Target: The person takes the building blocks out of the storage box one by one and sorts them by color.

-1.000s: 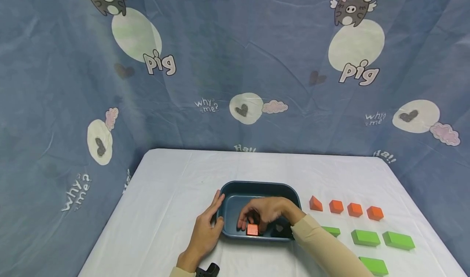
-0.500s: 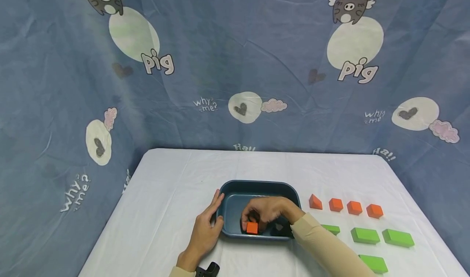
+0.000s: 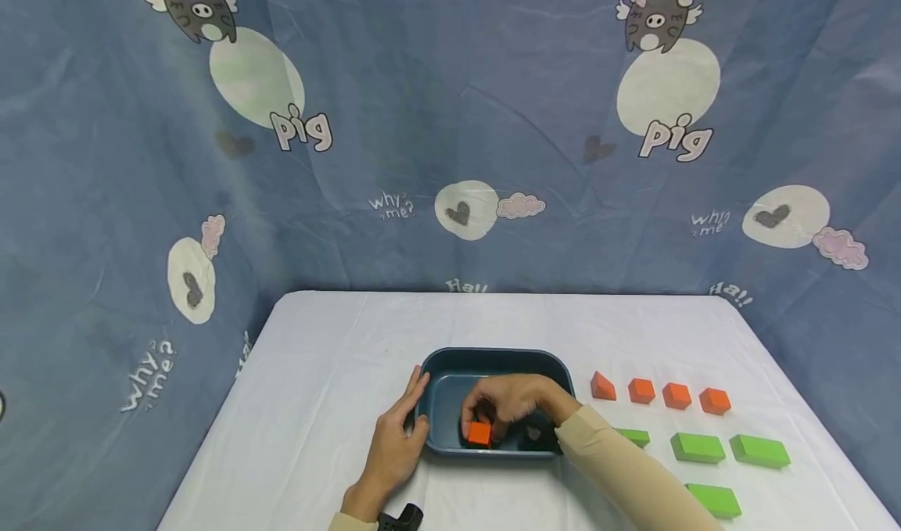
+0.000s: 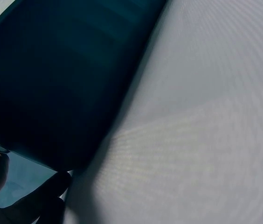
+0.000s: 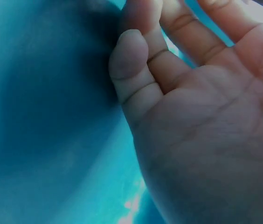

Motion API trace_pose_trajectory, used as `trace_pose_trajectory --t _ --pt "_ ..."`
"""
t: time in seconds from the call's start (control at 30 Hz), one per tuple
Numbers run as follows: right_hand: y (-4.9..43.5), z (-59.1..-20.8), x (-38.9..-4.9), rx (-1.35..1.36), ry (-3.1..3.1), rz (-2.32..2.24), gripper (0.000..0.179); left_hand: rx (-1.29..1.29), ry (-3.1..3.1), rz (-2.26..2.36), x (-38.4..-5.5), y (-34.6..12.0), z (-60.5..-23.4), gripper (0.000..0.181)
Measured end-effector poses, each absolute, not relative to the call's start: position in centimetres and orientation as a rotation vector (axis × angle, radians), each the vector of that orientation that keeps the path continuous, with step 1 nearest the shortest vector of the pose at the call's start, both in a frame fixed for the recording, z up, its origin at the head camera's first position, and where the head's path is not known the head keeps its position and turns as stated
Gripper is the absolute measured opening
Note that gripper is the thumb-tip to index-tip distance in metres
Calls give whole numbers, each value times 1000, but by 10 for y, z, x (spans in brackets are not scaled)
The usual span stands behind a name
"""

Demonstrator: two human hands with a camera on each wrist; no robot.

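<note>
Inside a dark blue tray (image 3: 500,356), near its front wall, sits an orange cube (image 3: 479,434). My right hand (image 3: 510,398) reaches in from the right and pinches this cube between thumb and fingers. Whether the cube touches the tray floor, I cannot tell. Along the tray's left side lies my left hand (image 3: 396,437), its fingers extended against the outer wall. The left wrist view shows those fingers (image 4: 43,193) dark against the tray side (image 4: 61,88). In the right wrist view the palm and curled fingers (image 5: 131,56) hide the cube.
Right of the tray, an orange triangular block (image 3: 602,386) heads a row of orange cubes (image 3: 676,396). Several green blocks (image 3: 697,447) lie nearer, one partly behind the right sleeve (image 3: 612,457). The white-covered table (image 3: 338,359) meets a blue printed curtain (image 3: 352,156).
My right fingers have drawn in and taken hold of the orange cube. It has shifted slightly left and away from the front wall. My left hand stays at the tray's side.
</note>
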State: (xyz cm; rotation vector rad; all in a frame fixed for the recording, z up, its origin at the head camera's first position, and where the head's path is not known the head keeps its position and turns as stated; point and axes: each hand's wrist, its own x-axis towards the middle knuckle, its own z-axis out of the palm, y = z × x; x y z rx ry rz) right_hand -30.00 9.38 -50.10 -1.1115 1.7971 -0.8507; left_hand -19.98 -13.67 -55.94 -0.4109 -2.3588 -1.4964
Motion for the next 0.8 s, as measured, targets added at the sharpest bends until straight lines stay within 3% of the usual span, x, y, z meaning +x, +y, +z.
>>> trace_pose_trajectory --t 0.8 --pt "148 -476 -304 -1154 1770 -1320 41 -395 -2340 -1509 -199 -134 -559 66"
